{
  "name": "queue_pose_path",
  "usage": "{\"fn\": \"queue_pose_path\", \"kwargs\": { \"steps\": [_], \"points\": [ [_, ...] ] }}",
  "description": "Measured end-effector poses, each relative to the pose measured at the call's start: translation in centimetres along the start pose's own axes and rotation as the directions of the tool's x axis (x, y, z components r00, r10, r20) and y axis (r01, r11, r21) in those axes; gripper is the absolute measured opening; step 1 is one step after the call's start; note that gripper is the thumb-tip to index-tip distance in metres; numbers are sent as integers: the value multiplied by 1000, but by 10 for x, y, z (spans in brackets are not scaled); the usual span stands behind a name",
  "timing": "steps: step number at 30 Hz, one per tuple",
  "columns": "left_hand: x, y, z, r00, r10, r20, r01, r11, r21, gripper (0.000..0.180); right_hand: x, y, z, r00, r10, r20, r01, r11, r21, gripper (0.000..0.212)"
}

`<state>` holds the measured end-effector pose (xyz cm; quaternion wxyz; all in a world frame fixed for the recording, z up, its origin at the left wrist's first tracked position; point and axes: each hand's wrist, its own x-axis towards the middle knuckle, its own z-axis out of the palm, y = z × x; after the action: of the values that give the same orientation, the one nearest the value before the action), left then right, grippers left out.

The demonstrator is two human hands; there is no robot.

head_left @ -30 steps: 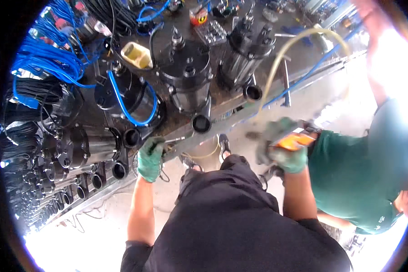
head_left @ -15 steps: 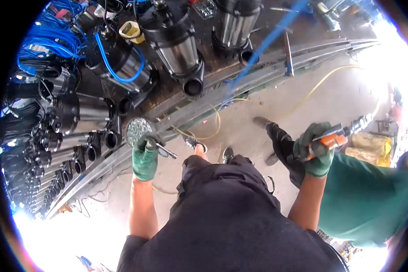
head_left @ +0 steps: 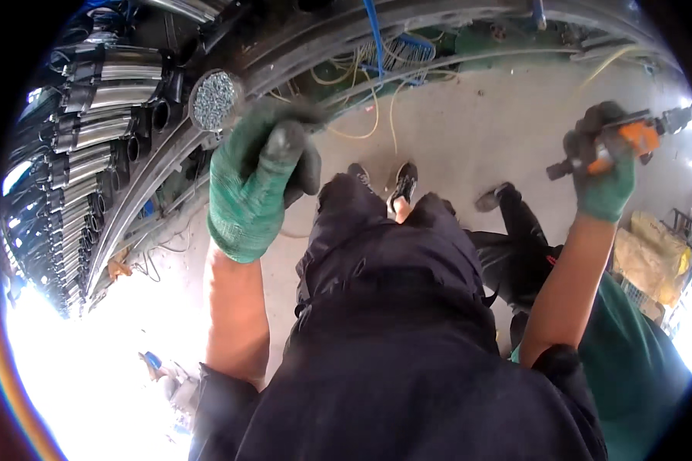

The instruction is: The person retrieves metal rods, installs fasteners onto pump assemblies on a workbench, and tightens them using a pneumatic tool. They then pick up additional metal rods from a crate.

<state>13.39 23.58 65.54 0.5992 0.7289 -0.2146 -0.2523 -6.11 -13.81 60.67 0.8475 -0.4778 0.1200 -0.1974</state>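
Right of the fastener tub [head_left: 191, 107], the left hand [head_left: 255, 177] curls, contents indeterminable; farther right, the right hand [head_left: 603, 165] grips an orange tool [head_left: 638, 137]. Apparent step: tool readying, calling next for steady handling.

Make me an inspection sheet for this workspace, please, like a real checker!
Surface: metal bench edge, looking bowed through the lens.
Job's things: orange-and-black power tool; small metal pieces in a round container.
Clutter: yellowish sack at right.
Left gloved hand: fingers curled, near the container; cannot tell if it holds anything.
Right gloved hand: gripping the power tool.
Cables: blue hose and looping yellow hose by the bench.
Surroundings: grey floor; row of metal cylinders at left; co-worker's green shirt lower right.
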Motion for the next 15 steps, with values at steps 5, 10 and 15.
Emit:
{"fn": "queue_pose_path", "kwargs": {
  "steps": [5,10,15],
  "points": [
    [41,40,26,986,33,163,-60,984,165,54,1,13,21,991,-32,-132,31,999,-15,39],
    [41,34,19,947,217,236,-306,831,466,62,10,24,47,994,-42,-101,45,999,23,38],
    [7,-17,-5,931,-56,-361,229,860,455,54,23,38,34,998,-8,-63,12,998,58,40]
  ]
}}
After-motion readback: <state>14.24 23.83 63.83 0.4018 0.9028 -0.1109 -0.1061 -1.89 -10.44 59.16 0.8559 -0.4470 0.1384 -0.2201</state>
